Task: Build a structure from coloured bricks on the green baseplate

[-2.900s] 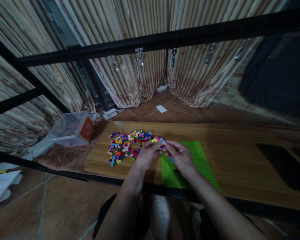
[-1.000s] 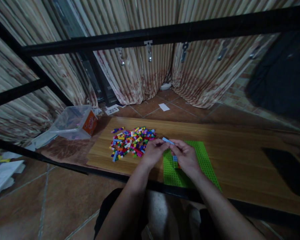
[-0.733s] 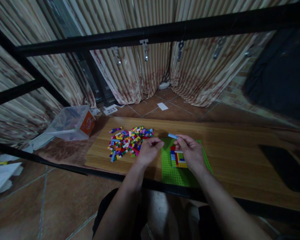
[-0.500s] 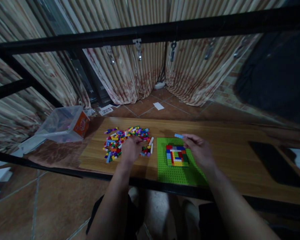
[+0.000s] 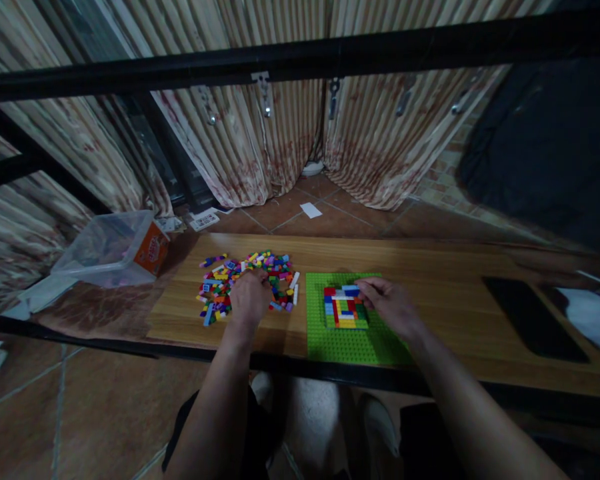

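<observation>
A green baseplate [image 5: 350, 343] lies on the wooden table top [image 5: 440, 300], carrying a small square patch of coloured bricks [image 5: 345, 313]. My right hand [image 5: 390, 303] pinches a light blue brick [image 5: 351, 289] against the far edge of that patch. To the left is a pile of loose coloured bricks [image 5: 220, 283]. My left hand [image 5: 250, 297] rests on the pile with fingers curled down among the bricks; what they hold, if anything, is hidden.
A clear plastic box with an orange label [image 5: 113, 247] stands at the table's far left. A black flat object [image 5: 530, 320] lies at the right. A black metal bar [image 5: 300, 57] crosses overhead, with striped curtains behind. My knees are under the table edge.
My hands parted from holding bricks together over the plate. The left went to the loose pile; the right carried the light blue brick down onto the built patch, which is now uncovered.
</observation>
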{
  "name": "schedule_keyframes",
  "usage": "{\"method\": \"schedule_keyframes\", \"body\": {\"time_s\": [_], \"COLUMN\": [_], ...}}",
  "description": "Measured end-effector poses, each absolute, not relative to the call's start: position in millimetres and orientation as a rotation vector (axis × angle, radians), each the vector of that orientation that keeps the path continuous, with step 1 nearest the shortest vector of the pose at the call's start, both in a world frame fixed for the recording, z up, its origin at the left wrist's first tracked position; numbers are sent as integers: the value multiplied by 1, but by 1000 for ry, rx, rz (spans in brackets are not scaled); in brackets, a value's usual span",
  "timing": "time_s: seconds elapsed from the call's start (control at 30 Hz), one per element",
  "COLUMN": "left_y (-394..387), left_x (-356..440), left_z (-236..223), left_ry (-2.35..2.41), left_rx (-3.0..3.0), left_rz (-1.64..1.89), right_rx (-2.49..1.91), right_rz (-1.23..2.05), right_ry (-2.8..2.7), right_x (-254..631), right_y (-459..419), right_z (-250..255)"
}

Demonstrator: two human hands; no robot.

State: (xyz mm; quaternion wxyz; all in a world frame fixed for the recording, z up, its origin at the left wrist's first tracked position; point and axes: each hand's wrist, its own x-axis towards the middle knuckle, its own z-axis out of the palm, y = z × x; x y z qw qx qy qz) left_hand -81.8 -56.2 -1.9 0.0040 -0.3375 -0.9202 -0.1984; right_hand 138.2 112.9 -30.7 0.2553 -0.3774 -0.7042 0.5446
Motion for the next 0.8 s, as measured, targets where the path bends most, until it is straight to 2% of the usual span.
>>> {"method": "schedule_keyframes", "body": {"time_s": [0.1, 0.2, 0.4, 0.8], "left_y": [-47, -36, -19, -1], "left_x": [-72, -57, -28, -16], "left_z": [-5, -9, -19, -39], "left_ry": [-2835, -2764, -2702, -2799], "left_rx": [-1166, -1322, -1473, -1519], "left_rz": [-762, -1081, -1564, -1739], "right_rx": [-1013, -944, -922, -863], "right_rz": [1325, 1184, 1082, 1153], "right_ry": [-2044, -2151, -2172, -2043], "right_x": [138, 139, 143, 133], "right_y": [113, 114, 120, 121], "right_z": [-32, -33, -39, -56]}}
